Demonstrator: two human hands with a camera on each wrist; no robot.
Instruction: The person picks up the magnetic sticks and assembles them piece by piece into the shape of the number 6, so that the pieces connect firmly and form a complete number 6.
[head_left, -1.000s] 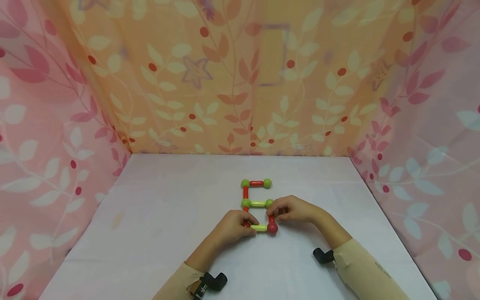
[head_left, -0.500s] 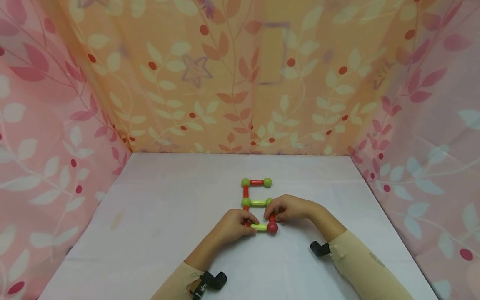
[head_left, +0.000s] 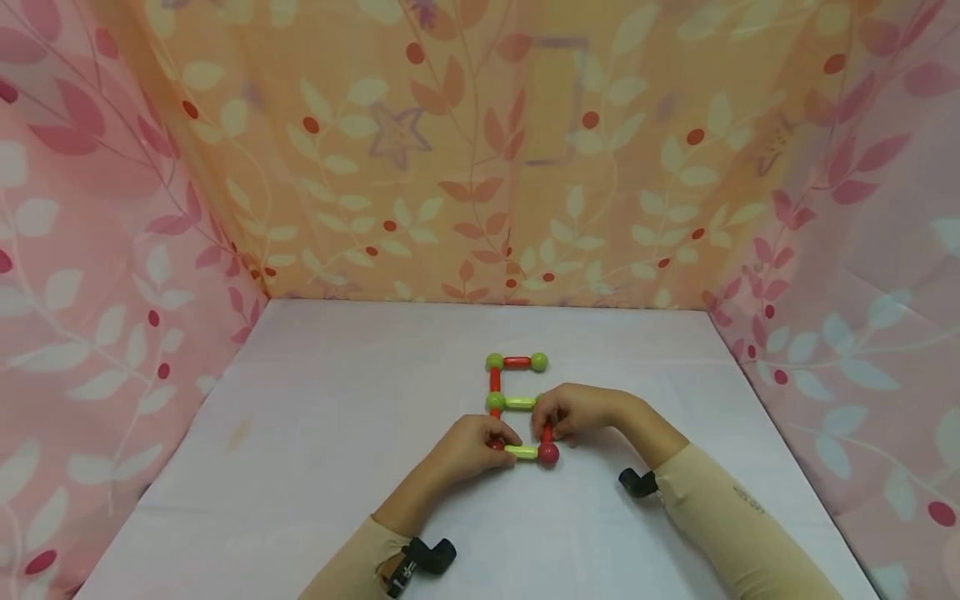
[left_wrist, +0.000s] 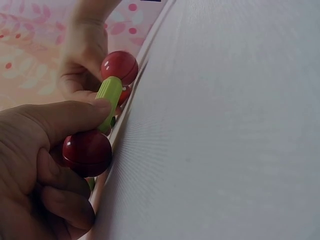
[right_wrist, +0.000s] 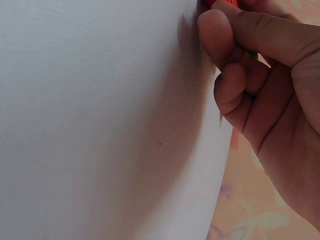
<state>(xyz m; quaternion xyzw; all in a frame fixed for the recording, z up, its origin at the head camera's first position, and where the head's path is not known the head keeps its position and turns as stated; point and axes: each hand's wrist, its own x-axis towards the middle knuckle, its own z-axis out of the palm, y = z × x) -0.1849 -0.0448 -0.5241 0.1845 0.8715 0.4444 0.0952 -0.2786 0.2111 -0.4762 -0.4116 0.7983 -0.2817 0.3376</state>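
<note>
A figure of magnetic balls and rods lies on the white table. At its top, a red rod (head_left: 517,362) joins two green balls. A middle yellow-green rod (head_left: 520,403) runs from the left green ball (head_left: 496,402) towards my right fingers. My left hand (head_left: 468,446) pinches the bottom yellow-green rod (left_wrist: 110,93) beside the lower-left red ball (left_wrist: 87,152), its thumb lying along the rod. At the right side, my right hand (head_left: 581,411) pinches the red rod (head_left: 547,432) above the lower-right red ball (head_left: 548,453). Its fingers hide the middle right joint.
The white tabletop (head_left: 315,400) spreads around the figure. A floral orange cloth (head_left: 465,167) hangs behind it, and pink patterned cloths (head_left: 82,292) stand at both sides. Black wrist devices (head_left: 431,557) sit at both sleeves.
My right hand has shifted slightly left and closer around the red rod. My left hand keeps its hold at the lower left. The head view has tilted a little.
</note>
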